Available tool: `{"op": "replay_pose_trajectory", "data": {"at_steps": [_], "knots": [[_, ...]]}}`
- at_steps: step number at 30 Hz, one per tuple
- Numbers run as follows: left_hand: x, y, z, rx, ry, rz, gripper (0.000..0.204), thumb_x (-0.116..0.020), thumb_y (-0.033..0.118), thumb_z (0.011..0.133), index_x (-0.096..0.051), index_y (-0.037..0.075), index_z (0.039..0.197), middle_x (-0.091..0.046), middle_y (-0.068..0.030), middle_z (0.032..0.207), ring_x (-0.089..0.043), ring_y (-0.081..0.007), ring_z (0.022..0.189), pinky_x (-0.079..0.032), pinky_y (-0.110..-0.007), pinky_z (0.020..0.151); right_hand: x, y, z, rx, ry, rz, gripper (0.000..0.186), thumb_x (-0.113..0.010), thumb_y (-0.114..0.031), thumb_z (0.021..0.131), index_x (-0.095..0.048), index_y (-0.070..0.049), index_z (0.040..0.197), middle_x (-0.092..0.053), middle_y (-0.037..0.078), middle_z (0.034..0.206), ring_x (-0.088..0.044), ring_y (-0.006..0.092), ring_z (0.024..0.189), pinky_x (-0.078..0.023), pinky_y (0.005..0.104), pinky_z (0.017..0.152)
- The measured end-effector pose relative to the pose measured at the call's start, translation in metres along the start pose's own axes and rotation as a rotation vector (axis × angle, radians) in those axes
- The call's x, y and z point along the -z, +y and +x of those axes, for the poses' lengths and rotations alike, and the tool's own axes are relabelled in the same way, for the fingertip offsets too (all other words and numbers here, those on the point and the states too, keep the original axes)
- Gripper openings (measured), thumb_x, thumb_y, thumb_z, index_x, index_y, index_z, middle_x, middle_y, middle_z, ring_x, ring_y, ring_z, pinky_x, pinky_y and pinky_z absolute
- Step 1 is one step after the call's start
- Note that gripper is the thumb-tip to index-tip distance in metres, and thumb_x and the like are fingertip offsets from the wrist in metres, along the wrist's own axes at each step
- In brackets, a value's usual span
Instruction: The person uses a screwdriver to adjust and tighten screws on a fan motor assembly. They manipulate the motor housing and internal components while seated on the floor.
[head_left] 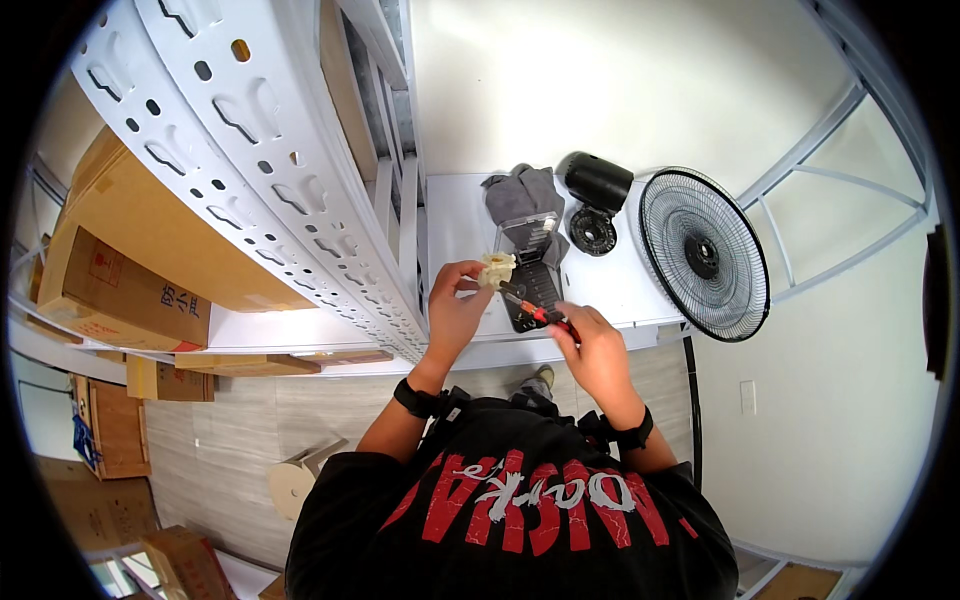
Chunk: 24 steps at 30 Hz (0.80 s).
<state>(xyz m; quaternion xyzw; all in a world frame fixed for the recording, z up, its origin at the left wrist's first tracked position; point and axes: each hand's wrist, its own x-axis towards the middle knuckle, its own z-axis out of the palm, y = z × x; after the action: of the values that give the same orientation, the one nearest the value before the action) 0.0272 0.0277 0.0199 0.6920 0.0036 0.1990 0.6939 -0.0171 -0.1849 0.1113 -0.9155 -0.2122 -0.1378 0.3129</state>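
My left hand (pixel 455 312) pinches a small cream-coloured plastic part (pixel 497 270) above the white shelf. In my right hand (pixel 600 358) is a screwdriver (pixel 537 312) with a red and black handle. Its dark tip points up and left to the underside of the cream part; whether the two touch is too small to tell. Below the tool lies an open dark tool case (pixel 545 285), its clear lid (pixel 527 236) raised at the back. My right hand partly covers the case's near edge.
Behind the case are a grey cloth (pixel 520 192), a black cylindrical housing (pixel 597 180) and a round black part (pixel 592 232). A round wire fan grille (pixel 672 262) leans at the shelf's right end. A perforated white rack post (pixel 270 150) and cardboard boxes (pixel 135 285) stand left.
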Motion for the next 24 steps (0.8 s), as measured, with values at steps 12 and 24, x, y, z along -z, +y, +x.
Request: {"op": "replay_pose_trajectory", "data": {"at_steps": [12,24], "knots": [[0.001,-0.002,0.001,-0.010,0.001,0.000,0.032,-0.074,-0.004,0.078,-0.066,0.004,0.107,-0.060,-0.0043,0.102,-0.064,-0.0132,0.083,-0.055,-0.025,0.069,0.001,-0.003,0.003,0.022,0.002,-0.004,0.025,-0.077,-0.010,0.082,-0.063,-0.002,0.102,-0.062,0.015,0.086,-0.062,0.0349,0.070,-0.050,0.0403,0.061],[0.002,-0.002,0.000,0.010,-0.006,-0.004,0.033,-0.073,-0.005,0.078,-0.065,0.005,0.109,-0.060,-0.0036,0.103,-0.064,-0.0122,0.084,-0.054,-0.024,0.071,0.000,-0.006,0.004,0.024,-0.013,0.034,0.027,-0.076,-0.008,0.083,-0.064,-0.002,0.106,-0.063,0.015,0.087,-0.065,0.0362,0.072,-0.053,0.0409,0.065]]}}
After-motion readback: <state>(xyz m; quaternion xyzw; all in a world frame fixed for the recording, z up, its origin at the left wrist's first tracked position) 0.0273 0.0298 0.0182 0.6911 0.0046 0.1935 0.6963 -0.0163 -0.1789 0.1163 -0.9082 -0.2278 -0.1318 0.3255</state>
